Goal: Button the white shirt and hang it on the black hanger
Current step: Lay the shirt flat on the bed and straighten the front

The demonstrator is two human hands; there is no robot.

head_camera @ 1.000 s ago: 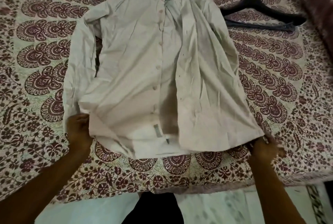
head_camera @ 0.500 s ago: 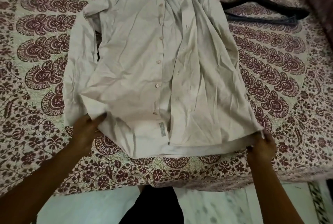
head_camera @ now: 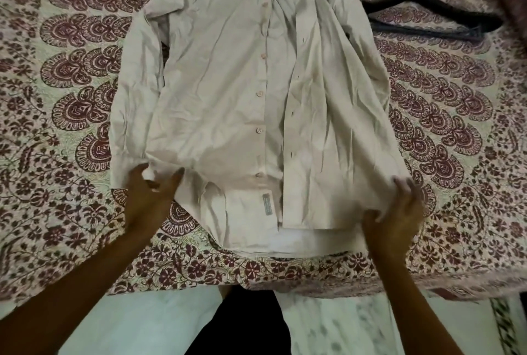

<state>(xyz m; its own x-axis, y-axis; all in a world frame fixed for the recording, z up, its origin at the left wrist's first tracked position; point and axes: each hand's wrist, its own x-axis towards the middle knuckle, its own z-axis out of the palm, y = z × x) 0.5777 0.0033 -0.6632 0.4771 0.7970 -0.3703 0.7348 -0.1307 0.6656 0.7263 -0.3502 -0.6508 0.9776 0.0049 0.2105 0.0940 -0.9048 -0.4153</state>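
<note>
- The white shirt (head_camera: pixel 228 83) lies unbuttoned, front up, across the frame's centre on the patterned bed (head_camera: pixel 57 98).
- The left grip (head_camera: pixel 151 197) pinches its lower-left hem; the right grip (head_camera: pixel 396 209) clutches the lower-right hem.
- The black hanger (head_camera: pixel 427 6) lies at the upper right.

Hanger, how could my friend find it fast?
Look at the patterned bedsheet with the white shirt spread on it. Right of the shirt's far end lies the hanger. It is the only thin black thing there.
</note>
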